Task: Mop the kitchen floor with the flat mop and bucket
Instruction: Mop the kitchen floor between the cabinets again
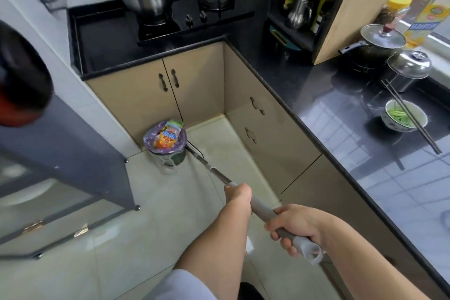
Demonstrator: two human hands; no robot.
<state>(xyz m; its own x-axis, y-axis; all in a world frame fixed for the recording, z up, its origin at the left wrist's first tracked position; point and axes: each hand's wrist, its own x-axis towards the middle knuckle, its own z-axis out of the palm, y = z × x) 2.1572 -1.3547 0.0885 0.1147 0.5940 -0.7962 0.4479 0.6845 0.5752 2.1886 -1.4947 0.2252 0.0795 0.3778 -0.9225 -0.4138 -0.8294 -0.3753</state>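
There is one mop, held by two hands, the left hand and the right hand. I count one trash bin, four cabinet handles, three lidded pots, one bowl and one pair of chopsticks.

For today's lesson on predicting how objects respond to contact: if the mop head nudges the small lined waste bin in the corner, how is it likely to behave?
The waste bin looks small and slim, so it probably slides or tips easily. Wrappers piled above its rim may spill out. The glossy floor tiles likely offer little grip, and the cabinet close behind should stop it.
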